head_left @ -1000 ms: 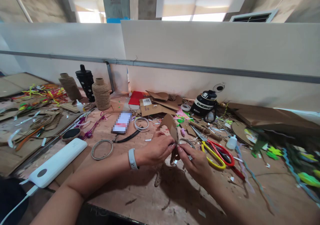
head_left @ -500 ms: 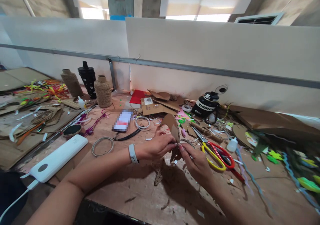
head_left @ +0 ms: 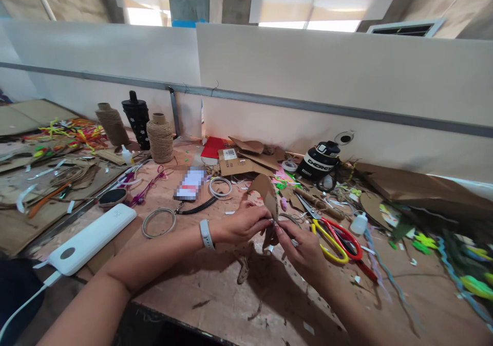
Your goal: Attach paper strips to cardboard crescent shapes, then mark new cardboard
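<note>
Both hands meet at a curved brown cardboard piece with a rough, twine-like edge, held above the table. My left hand, with a pale watch band at the wrist, pinches the piece's near edge. Against the same edge, fingertips touching those of the left, my right hand is closed in a pinch. What lies between the fingertips is too small to make out. A short braided twine length hangs or lies just below the hands; which, I cannot tell. Right of my right hand rest scissors with yellow and red handles.
A white power bank with a cable lies at left. Twine spools and a black tumbler stand behind. A phone, tape rings, a black bottle, a glue bottle and cardboard scraps surround the hands.
The camera view has shifted slightly. Both hands stay at the cardboard piece, with only small movement at the fingertips.
</note>
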{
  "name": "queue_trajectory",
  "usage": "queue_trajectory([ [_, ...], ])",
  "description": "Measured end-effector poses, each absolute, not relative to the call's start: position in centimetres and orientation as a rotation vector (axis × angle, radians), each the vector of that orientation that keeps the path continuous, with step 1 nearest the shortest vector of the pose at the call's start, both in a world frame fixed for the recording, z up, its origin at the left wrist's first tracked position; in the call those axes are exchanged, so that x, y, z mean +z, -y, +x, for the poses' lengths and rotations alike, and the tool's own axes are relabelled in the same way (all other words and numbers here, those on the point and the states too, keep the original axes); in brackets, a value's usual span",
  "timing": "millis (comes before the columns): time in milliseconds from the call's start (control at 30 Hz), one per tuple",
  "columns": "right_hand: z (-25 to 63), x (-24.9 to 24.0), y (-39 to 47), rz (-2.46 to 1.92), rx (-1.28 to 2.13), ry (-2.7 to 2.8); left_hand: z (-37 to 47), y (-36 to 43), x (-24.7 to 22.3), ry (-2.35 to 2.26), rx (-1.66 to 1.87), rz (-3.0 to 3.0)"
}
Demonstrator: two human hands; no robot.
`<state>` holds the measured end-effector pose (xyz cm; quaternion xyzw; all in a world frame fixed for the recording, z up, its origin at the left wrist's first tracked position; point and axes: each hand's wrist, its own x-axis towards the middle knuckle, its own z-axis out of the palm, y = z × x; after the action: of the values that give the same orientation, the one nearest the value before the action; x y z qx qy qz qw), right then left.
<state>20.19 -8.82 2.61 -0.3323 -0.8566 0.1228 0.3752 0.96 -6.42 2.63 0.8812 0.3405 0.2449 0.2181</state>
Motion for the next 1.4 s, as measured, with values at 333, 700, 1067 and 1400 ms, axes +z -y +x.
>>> queue_trajectory([
  [333,20.1,2.5,8.7,-0.820,0.243,2.180,1.1,6.0,1.7,-0.969,0.700,2.486],
  [700,20.2,2.5,8.8,-0.825,0.206,2.191,1.3,6.3,2.1,-1.030,0.615,2.456],
  [1067,20.2,2.5,8.7,-0.890,0.243,2.183,1.4,6.2,1.8,-0.989,0.644,2.417],
  [1400,20.1,2.7,8.8,-0.860,0.234,2.183,1.3,6.4,2.4,-1.019,0.622,2.435],
])
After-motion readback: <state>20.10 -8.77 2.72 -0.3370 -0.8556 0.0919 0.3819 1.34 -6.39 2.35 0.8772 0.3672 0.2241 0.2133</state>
